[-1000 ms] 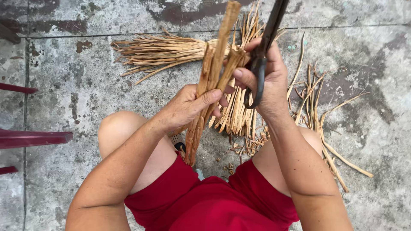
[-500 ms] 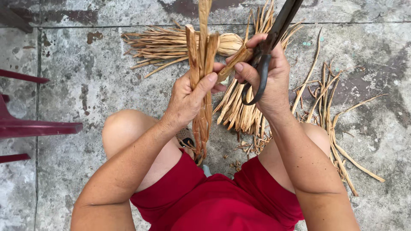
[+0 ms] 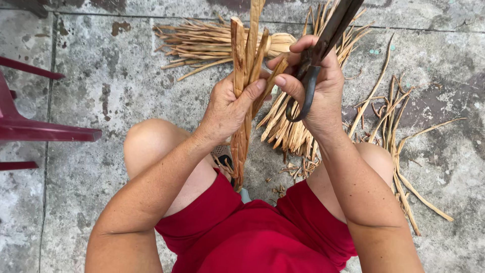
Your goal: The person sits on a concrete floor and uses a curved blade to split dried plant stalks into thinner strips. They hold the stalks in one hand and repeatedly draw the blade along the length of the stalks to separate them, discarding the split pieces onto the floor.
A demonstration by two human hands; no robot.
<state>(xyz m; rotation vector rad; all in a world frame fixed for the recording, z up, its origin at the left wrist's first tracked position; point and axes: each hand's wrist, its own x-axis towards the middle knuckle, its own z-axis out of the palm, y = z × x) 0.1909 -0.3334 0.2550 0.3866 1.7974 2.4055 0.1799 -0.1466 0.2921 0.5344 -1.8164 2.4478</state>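
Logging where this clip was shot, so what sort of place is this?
Probably an outdoor yard or patio used for handcraft. The floor is stained, weathered concrete slabs, dried plant strips lie piled on it, and part of a red plastic chair stands at the left.

— What sort of place is this?
— An outdoor yard or patio, used as a craft spot. The stained concrete floor (image 3: 101,76) fills the frame, with red plastic furniture (image 3: 35,129) at the left edge.
— And the craft?
— Dried cane strips (image 3: 212,43) lie heaped at upper centre, scraps (image 3: 399,126) scattered right.
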